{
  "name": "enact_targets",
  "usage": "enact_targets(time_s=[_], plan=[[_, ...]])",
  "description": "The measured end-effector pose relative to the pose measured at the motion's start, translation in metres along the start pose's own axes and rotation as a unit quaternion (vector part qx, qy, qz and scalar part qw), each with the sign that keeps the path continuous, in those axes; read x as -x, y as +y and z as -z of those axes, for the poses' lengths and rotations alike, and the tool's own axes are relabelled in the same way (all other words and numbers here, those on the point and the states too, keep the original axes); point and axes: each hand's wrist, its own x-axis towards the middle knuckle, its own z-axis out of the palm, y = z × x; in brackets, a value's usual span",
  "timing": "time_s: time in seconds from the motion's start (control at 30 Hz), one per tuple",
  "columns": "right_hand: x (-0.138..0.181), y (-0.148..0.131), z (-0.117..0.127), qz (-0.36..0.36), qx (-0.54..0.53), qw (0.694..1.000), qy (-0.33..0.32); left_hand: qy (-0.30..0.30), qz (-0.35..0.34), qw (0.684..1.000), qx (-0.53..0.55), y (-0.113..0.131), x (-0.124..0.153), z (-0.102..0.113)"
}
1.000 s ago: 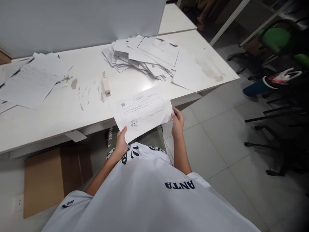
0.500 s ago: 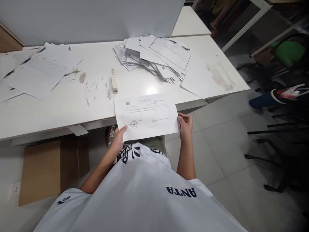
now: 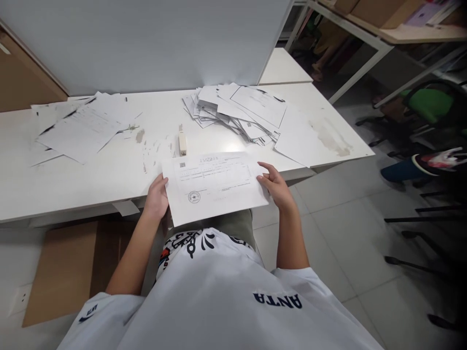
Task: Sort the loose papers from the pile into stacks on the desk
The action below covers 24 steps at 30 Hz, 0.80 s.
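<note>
I hold a white printed sheet of paper (image 3: 215, 187) with a round stamp at the near edge of the white table (image 3: 91, 175). My left hand (image 3: 156, 197) grips its left edge and my right hand (image 3: 275, 184) grips its right edge. Half of the sheet overhangs the table above my lap. A small beige stapler (image 3: 182, 143) lies on the table just behind the sheet.
A fanned pile of papers (image 3: 241, 109) lies at the back right of the table, another loose pile (image 3: 83, 129) at the back left. A grey partition stands behind. Cardboard (image 3: 62, 267) leans under the table. Chairs (image 3: 426, 112) stand on the tiled floor to the right.
Both hands have shifted the sheet left and a little further onto the table. My left hand has slid from the bottom corner up to the left edge. The view has tilted up.
</note>
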Motion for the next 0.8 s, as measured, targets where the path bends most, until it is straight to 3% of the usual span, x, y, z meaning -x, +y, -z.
enact_targets(time_s=[0.1, 0.17, 0.27, 0.4, 0.5, 0.8], plan=[[-0.006, 0.008, -0.002, -0.003, 0.008, 1.0, 0.003, 0.041, -0.04, 0.989, -0.139, 0.005, -0.029, 0.001], [-0.01, 0.012, -0.003, -0.005, 0.011, 1.0, 0.012, 0.077, -0.077, 0.961, -0.253, 0.006, -0.046, -0.002], [-0.013, 0.017, -0.003, -0.012, 0.019, 0.999, 0.032, 0.098, -0.15, 0.899, -0.399, 0.007, -0.061, -0.011], [-0.015, 0.021, 0.001, -0.031, 0.028, 0.997, 0.058, 0.07, -0.232, 0.804, -0.543, 0.004, -0.065, -0.023], [-0.014, 0.025, 0.006, -0.035, 0.033, 0.996, 0.076, 0.052, -0.226, 0.769, -0.595, 0.0, -0.067, -0.025], [-0.016, 0.035, 0.024, -0.03, -0.021, 0.995, 0.091, -0.006, -0.253, 0.726, -0.639, -0.005, -0.071, -0.027]])
